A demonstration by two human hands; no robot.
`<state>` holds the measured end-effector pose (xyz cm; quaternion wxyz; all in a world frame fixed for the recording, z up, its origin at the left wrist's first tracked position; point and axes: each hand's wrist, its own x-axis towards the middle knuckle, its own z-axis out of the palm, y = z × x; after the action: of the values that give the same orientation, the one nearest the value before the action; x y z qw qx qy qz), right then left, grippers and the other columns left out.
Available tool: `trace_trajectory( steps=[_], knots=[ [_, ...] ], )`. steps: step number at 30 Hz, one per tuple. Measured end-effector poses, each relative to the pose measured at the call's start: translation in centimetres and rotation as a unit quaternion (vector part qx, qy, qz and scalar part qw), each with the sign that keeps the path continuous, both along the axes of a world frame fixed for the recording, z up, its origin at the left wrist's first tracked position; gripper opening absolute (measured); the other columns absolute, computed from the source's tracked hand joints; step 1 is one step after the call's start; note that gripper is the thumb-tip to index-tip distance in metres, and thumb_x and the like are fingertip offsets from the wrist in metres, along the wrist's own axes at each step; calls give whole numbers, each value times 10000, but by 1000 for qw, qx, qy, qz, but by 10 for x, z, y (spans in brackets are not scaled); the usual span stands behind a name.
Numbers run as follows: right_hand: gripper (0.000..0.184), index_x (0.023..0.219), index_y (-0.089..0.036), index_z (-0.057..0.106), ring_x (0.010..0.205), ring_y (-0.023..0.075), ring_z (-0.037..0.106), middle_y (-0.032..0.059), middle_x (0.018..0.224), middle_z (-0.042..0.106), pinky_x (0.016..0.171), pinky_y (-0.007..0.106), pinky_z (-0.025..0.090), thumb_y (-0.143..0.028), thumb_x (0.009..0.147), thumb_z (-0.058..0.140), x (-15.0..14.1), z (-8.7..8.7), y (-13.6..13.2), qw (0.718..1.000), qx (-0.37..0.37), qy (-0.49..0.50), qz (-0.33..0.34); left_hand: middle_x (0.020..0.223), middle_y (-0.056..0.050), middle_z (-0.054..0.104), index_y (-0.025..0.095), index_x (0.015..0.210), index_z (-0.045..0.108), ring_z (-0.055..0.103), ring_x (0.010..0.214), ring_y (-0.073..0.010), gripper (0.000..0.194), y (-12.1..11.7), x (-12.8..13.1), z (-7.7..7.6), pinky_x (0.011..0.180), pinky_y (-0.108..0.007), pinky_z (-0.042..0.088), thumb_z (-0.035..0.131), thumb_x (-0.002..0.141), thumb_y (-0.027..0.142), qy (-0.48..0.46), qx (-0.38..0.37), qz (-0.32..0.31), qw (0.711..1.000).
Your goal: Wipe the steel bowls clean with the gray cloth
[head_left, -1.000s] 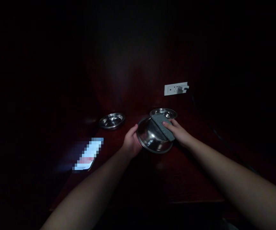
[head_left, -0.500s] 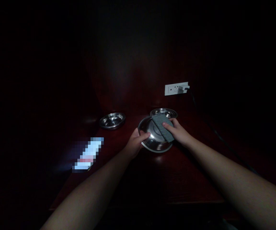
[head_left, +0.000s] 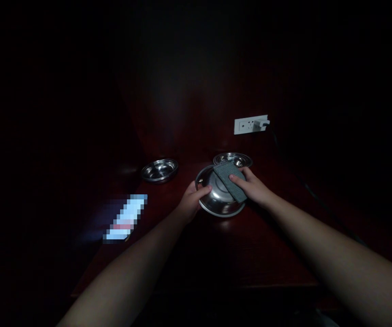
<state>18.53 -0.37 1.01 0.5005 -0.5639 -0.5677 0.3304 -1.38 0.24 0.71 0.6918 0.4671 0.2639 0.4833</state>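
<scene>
A shiny steel bowl (head_left: 219, 195) is held tilted above the dark red table, its rounded underside facing me. My left hand (head_left: 193, 198) grips its left rim, thumb lying on the metal. In my right hand (head_left: 248, 184) is a flat grey-green cloth (head_left: 230, 182), pressed against the bowl's right side with the thumb on top; the other fingers are mostly hidden behind. Just beyond the cloth lies a second steel bowl (head_left: 237, 160), partly covered from view. A third steel bowl (head_left: 160, 171) rests farther left.
A lit, blurred-out phone-like screen (head_left: 126, 219) lies left of my left forearm. On the back wall is a white socket (head_left: 250, 124) with a plug and a dark cable running down to the right. The table's front edge (head_left: 216, 287) crosses below.
The cloth has shifted very slightly left on the bowl with my right hand. My left thumb has moved a little up and left. The other bowls stay put.
</scene>
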Motion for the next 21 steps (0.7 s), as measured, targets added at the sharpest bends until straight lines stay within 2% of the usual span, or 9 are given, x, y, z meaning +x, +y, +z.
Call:
trace_trajectory(
  steps=[7, 15, 21],
  knots=[
    [413, 980, -214, 533, 792, 197, 617, 40, 896, 645, 696, 334, 493, -516, 721, 643, 1, 2, -1, 999, 0, 23, 28, 881, -87, 703, 129, 952, 641, 650, 873, -231, 357, -2, 0, 2, 851, -361, 459, 752, 625, 216, 1, -10, 18, 1000],
    [361, 967, -223, 572, 802, 198, 629, 43, 903, 667, 699, 333, 509, -486, 730, 644, -1, 6, -5, 999, 1, 20, 25, 853, -82, 705, 131, 941, 650, 651, 848, -231, 344, -1, 0, 2, 823, -357, 462, 752, 623, 216, -1, -9, 13, 1000],
    [395, 1030, -218, 572, 841, 208, 641, 56, 956, 677, 753, 361, 514, -485, 746, 636, 1, 3, -2, 999, -4, 22, 35, 870, -82, 702, 129, 945, 648, 647, 860, -226, 351, -1, 0, 2, 830, -353, 460, 750, 623, 225, 8, -14, 23, 1000]
  ],
)
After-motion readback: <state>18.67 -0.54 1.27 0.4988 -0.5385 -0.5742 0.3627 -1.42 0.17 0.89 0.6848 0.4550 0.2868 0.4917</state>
